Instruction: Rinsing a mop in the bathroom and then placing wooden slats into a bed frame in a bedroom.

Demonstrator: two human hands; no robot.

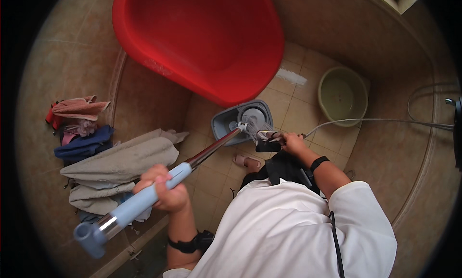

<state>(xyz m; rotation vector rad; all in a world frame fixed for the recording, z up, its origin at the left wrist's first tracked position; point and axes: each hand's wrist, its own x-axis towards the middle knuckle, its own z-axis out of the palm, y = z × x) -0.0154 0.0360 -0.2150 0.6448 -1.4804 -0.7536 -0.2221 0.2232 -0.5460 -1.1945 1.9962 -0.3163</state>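
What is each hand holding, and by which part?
The left hand grips the mop by its light blue handle; the right hand holds the shower head by its handle.

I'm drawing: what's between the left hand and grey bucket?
The head view shows a blue grip, then a shiny pole, from the left hand toward the bucket.

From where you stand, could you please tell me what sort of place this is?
It looks like a bathroom: there is a tiled floor, a large red tub, and what appears to be a shower hose leading to the right hand.
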